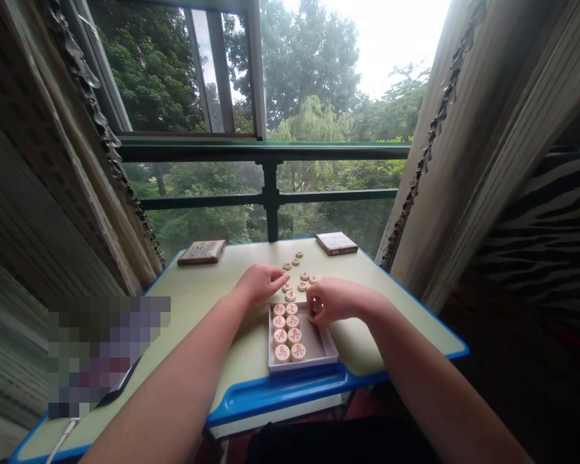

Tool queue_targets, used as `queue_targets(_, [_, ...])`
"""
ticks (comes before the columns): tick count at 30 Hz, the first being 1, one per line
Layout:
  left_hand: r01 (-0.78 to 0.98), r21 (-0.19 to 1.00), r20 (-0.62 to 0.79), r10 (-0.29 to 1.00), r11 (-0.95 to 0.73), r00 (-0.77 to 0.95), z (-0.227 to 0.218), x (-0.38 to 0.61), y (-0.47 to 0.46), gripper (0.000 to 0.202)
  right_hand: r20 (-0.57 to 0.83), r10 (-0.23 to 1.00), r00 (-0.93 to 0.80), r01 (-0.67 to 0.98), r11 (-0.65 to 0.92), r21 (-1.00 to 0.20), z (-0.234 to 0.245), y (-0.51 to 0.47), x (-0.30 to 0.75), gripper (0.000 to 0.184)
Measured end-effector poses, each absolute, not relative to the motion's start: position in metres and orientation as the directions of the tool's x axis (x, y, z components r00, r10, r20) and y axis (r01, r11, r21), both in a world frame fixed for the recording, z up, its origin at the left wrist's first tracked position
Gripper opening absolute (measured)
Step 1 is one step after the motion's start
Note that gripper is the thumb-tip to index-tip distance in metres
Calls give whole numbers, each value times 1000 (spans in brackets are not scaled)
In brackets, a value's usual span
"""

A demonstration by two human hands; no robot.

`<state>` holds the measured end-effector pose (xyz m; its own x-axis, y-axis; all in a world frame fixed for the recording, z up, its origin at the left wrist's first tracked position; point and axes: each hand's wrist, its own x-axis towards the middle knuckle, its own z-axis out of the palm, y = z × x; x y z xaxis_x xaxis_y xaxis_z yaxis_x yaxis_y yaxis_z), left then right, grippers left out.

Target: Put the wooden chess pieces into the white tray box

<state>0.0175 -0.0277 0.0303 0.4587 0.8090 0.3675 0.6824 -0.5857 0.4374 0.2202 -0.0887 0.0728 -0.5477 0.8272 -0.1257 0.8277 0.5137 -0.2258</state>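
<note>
A shallow white open box (332,356) stands near the front edge of the table. In its left part, Chinese chess pieces (294,336) with red characters lie in two columns. My right hand (336,299) is over the box's right side, its fingers pinched on a piece (312,316) that is mostly hidden by them. My left hand (261,283) is just beyond the box's far left corner. Its thumb and fingertips close at a piece, largely covered by the fingers. Several loose pieces (304,276) lie scattered between and beyond my hands.
The pale table (372,335) has a blue rim with a tray groove in front. A brown flat box (202,252) lies at the back left, a whitish one (337,243) at the back right. A blurred-out object (106,354) lies at the left. Curtains flank the window.
</note>
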Motion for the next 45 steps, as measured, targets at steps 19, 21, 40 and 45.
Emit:
queue_targets(19, [766,353,368,833,-537,414,34,13,-28,39,-142,831,-537,842,518,-153,77,-88,220,25])
queue_targets(21, [794,338,378,845,-506,378,33,11,-25,31,-144,832,-536,843,516,-152,76,-87,220,25])
queue_targets(40, [846,314,238,899,-430,368,13,10,-10,43,87,869,-488,851,495,-173,75,-77,222,15])
queue_targets(45, [832,311,162,888,-460,430,15,21,-15,40,236,924,-300,919,347,-188,68,-62,226,19])
